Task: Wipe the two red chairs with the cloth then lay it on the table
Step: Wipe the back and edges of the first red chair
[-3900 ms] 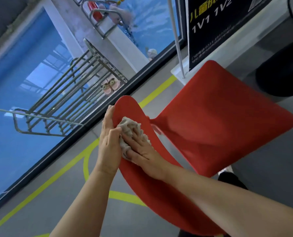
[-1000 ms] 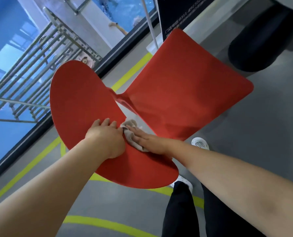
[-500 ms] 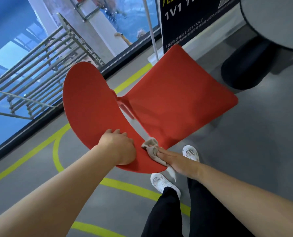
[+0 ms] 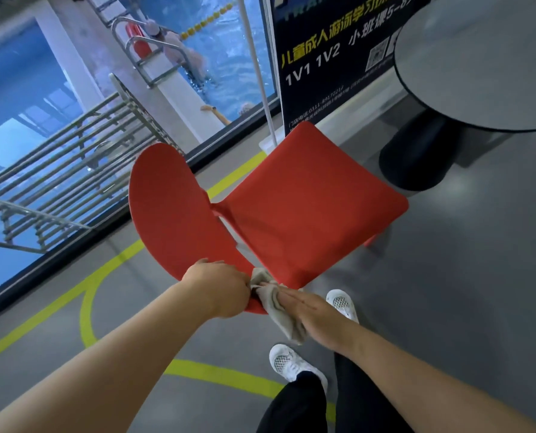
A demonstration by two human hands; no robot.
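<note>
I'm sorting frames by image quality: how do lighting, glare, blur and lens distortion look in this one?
Head view: soft, even light, brightest from the pool window; the red chair throws only a faint shadow on the floor. Head view: pale sheen on the round table, no harsh glare. Head view: wide-angle bending, horizon tilted, forearms stretched. Head view: cloth, left hand and right hand slightly soft.

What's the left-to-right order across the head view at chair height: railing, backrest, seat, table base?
Metal railing → red chair backrest → red chair seat → black table base. Hands and cloth sit lower in the picture, so they are left out.
</note>
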